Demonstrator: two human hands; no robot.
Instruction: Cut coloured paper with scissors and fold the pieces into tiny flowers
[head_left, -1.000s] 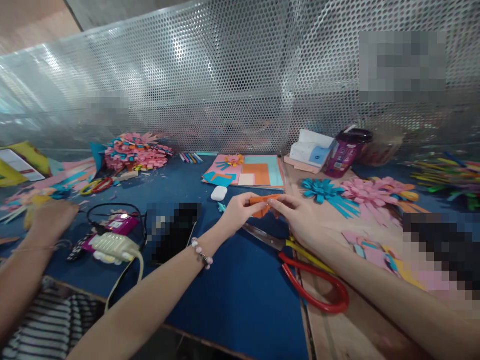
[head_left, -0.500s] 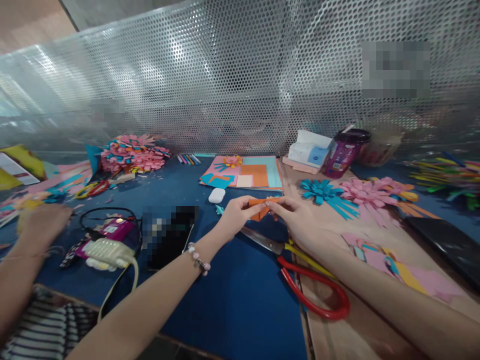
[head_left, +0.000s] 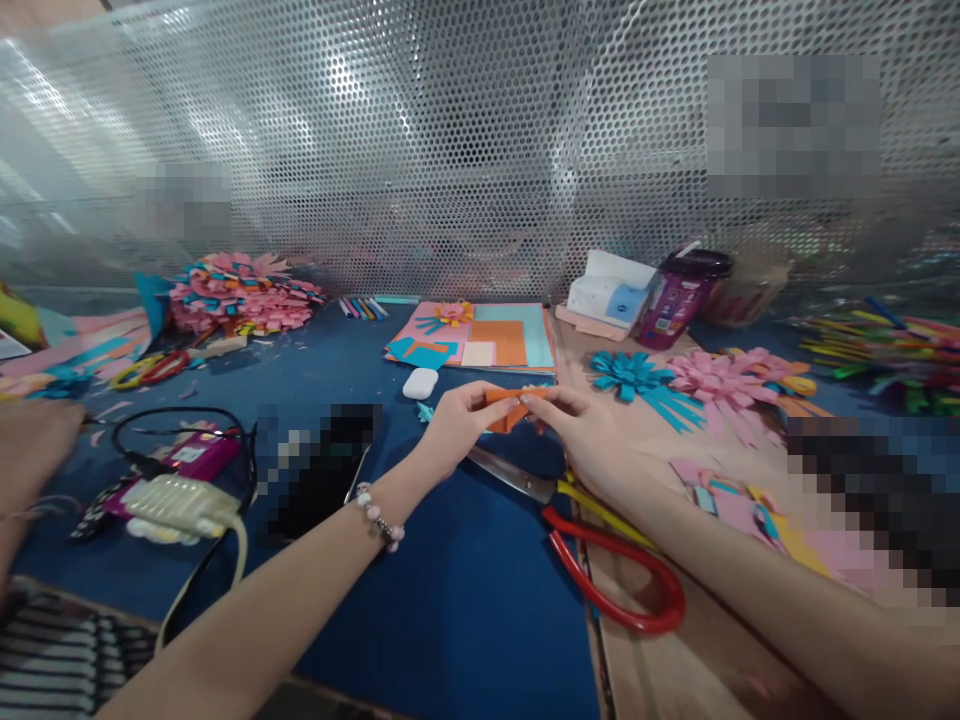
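Observation:
Both my hands pinch one small folded orange paper piece (head_left: 507,408) above the blue table (head_left: 465,600). My left hand (head_left: 457,422), with a bead bracelet on its wrist, grips the piece's left end. My right hand (head_left: 577,428) grips its right end, thumb and fingers pressed together. Just below the hands lie large scissors (head_left: 600,545) with red and yellow handles, blades pointing left.
A stack of coloured paper sheets (head_left: 480,340), a white case (head_left: 419,383), paper flowers (head_left: 637,380), a tissue box (head_left: 611,292) and a purple tub (head_left: 679,300) lie beyond. A perforated metal screen (head_left: 450,150) backs the table. Another person's hand (head_left: 30,450) works at far left, near cables and a charger (head_left: 180,500).
The view has shifted a little, so the table's things sit further left. My hands keep pinching the orange piece in the same pose. The other person's hand has moved towards the left edge.

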